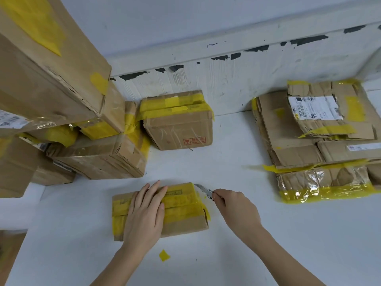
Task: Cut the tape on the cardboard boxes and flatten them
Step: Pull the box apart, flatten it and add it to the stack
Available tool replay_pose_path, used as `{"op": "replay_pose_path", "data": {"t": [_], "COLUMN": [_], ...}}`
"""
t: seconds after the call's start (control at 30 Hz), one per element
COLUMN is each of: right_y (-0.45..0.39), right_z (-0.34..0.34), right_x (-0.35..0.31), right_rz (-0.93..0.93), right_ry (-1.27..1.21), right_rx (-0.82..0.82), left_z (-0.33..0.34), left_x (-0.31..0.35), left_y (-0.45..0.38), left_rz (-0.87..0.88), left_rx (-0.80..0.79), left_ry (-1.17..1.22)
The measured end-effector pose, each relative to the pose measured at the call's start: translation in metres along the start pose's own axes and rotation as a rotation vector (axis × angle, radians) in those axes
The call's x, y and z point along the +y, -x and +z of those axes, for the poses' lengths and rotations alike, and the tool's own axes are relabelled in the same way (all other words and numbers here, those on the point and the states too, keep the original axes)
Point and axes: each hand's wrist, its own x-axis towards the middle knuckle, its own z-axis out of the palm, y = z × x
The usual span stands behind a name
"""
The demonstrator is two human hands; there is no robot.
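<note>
A small cardboard box (185,221) wrapped in yellow tape lies on the white table (237,234) near me. My left hand (144,215) presses flat on its top, fingers straight. My right hand (237,209) grips a utility knife (204,191), whose blade tip touches the box's upper right corner at the tape.
A stack of taped boxes (61,120) fills the left side. Another sealed box (179,122) stands at the back by the wall. Flattened cardboard (319,141) is piled at the right. A loose scrap of yellow tape (164,255) lies by my left wrist.
</note>
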Motion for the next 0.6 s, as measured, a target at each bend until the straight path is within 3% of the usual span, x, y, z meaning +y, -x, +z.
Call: {"op": "replay_pose_path", "data": {"t": [0.6], "right_y": [0.028], "right_z": [0.010], "right_x": [0.016], "right_rz": [-0.117], "right_ry": [0.193], "right_rx": [-0.029], "left_z": [-0.001], "left_x": [0.004], "left_y": [-0.001], "left_rz": [-0.030], "left_rx": [0.002], "left_ry": [0.068]}}
